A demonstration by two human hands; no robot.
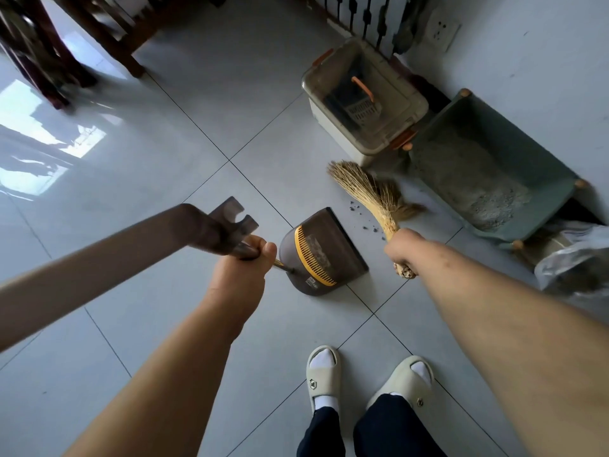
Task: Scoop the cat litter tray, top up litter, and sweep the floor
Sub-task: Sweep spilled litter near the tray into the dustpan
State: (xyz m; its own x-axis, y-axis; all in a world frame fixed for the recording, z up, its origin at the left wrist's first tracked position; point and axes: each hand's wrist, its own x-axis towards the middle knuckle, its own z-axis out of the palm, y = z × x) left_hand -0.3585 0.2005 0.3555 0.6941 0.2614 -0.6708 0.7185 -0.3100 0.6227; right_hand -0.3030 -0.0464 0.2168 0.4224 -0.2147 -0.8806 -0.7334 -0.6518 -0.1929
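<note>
My left hand (pixel 244 262) grips the long handle of a brown dustpan (pixel 324 252) with a yellow comb, which rests on the tiled floor. My right hand (pixel 403 250) holds a straw hand broom (pixel 365 189) by its bound end, bristles fanned on the floor just right of the dustpan. Scattered litter grains (pixel 362 219) lie between the broom and the pan. The green litter tray (pixel 487 166), holding grey litter, stands by the wall to the right.
A clear lidded storage box (pixel 362 94) with orange clips holds a litter scoop. A plastic bag (pixel 573 262) lies at the right edge. Dark wooden chair legs (pixel 49 61) stand at the far left. My slippered feet (pixel 369 377) are below.
</note>
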